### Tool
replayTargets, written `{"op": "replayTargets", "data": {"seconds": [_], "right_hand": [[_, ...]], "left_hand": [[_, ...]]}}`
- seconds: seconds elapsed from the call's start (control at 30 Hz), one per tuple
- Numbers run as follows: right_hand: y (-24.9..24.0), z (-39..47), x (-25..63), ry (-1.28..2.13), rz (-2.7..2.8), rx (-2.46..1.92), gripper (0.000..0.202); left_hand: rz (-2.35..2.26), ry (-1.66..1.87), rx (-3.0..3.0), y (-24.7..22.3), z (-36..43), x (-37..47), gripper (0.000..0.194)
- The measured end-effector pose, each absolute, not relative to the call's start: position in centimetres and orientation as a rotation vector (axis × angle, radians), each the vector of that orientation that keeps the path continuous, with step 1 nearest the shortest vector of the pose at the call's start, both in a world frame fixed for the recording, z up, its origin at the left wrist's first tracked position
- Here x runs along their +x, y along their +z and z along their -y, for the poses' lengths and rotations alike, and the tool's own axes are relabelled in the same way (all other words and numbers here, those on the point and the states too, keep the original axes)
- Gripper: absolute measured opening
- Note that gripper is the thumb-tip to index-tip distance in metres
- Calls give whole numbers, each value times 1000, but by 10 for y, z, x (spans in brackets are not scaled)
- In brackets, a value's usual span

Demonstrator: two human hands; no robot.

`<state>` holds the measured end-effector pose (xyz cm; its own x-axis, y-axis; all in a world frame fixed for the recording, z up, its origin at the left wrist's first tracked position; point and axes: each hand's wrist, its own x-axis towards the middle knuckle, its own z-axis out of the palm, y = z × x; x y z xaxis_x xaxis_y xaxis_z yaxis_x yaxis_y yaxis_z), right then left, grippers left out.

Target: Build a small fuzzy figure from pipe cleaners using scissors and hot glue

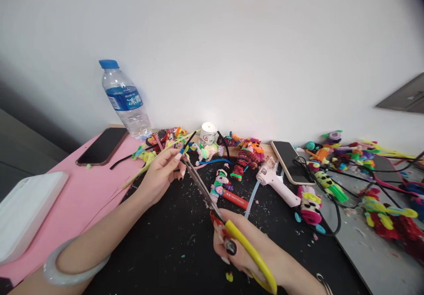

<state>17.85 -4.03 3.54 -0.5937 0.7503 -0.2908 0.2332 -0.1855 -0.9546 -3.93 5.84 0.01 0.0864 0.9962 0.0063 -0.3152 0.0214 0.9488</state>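
Observation:
My left hand [159, 173] pinches a short black pipe cleaner [190, 140] with a bit of blue at its lower end, between thumb and fingertips. In my right hand [245, 242] is a pair of scissors [202, 188] with yellow and red handles. Their blades point up and left, the tips close to my left fingertips. Whether the tips touch the pipe cleaner I cannot tell. Beyond the scissors a small pipe-cleaner figure [220, 181] lies beside a red strip [236, 199] with printed digits on the black mat [159, 246].
A pink glue gun [280, 189] and a phone [291, 162] lie to the right, near colourful pipe-cleaner dolls [248, 153]. Against the wall stand a water bottle [126, 100] and a white cup [208, 132]. Leftward are a dark phone [102, 146] and a white box [31, 215].

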Motion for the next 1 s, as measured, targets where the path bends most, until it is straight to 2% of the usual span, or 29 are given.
{"op": "replayTargets", "data": {"seconds": [0.17,0.23,0.3,0.47,1.0], "right_hand": [[63,43,179,1681,1839,-1270,33],[68,45,178,1452,1923,-1542,25],[68,46,177,1273,1999,-1737,21],[59,48,171,1090,2113,-1980,21],[49,45,170,1170,2026,-1975,24]], "left_hand": [[-947,1172,1099,-1,-47,-33,17],[-985,1169,1163,0,-42,-31,17],[-1032,1159,1263,1,-36,-30,16],[-1098,1108,1466,8,-25,-29,16],[-927,860,1440,10,-17,-29,21]]}}
